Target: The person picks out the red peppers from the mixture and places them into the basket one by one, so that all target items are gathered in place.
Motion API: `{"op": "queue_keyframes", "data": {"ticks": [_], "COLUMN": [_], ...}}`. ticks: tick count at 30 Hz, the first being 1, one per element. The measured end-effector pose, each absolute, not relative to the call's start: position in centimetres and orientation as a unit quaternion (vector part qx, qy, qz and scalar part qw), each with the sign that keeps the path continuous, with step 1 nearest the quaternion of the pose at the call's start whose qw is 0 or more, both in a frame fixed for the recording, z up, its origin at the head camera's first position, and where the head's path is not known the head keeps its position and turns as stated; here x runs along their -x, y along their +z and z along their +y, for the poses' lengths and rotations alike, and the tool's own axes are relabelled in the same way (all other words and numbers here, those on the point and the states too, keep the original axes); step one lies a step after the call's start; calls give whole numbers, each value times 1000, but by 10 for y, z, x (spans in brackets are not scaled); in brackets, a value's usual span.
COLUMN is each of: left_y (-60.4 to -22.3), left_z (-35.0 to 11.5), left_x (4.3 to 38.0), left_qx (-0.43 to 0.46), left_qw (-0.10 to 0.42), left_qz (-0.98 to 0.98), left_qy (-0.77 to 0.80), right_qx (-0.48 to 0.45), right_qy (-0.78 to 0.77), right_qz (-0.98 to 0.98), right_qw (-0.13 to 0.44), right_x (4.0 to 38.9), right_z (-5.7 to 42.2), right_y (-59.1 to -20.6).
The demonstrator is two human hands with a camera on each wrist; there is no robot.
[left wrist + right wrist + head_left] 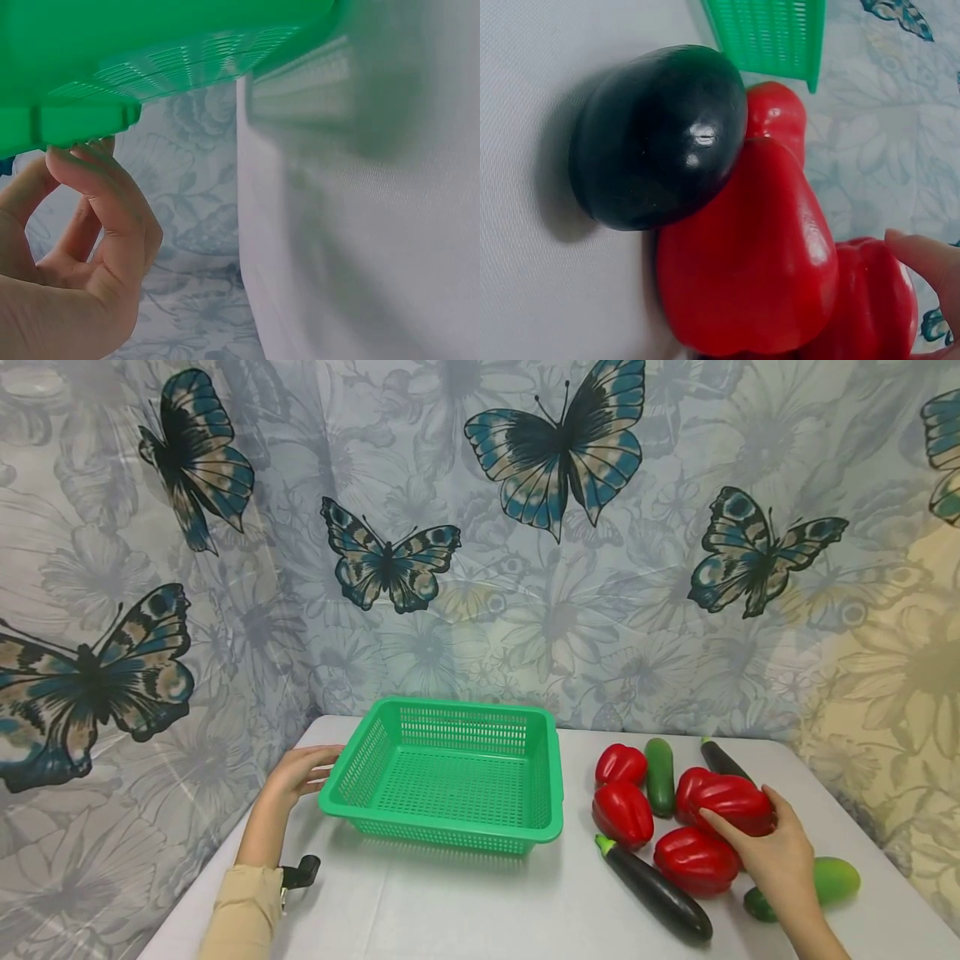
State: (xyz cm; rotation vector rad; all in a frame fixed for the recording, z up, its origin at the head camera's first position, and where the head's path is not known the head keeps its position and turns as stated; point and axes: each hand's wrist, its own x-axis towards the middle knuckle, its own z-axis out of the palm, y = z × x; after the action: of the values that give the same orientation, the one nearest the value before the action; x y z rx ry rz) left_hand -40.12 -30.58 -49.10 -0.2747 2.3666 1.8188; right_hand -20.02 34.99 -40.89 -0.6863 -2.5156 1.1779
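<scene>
White table (427, 902); left fingers (101, 184) touching basket (79, 124), plain only from left wrist.

And it's the basket (442, 825) left on the table (442, 902), left fingers (322, 755) at its left edge! Right of it, paired peppers (624, 814), one behind the other, a cucumber (660, 781) just beside. Front eggplant (660, 893) before them, rear eggplant (723, 760) at the back, and between those, right fingers (782, 810) round the upper pepper (731, 802), the lower pepper (696, 862) just before it!

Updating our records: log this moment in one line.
Left hand: touching green rectangular plastic basket | right hand: holding rightmost lobed red bell pepper
</scene>
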Motion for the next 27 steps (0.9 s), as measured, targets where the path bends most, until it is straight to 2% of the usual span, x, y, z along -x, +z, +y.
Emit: {"op": "queue_keyframes", "data": {"ticks": [16,27], "left_y": [-487,-501], "left_z": [-300,-306], "left_x": [390,401], "left_qx": [98,98], "left_qw": [57,55], "left_qz": [801,798], "left_qy": [587,592], "right_qx": [233,247], "right_qy": [417,413], "right_qz": [-863,-860], "right_qw": [161,168], "right_x": [202,201], "right_z": [347,347], "right_y": [-412,-412]}}
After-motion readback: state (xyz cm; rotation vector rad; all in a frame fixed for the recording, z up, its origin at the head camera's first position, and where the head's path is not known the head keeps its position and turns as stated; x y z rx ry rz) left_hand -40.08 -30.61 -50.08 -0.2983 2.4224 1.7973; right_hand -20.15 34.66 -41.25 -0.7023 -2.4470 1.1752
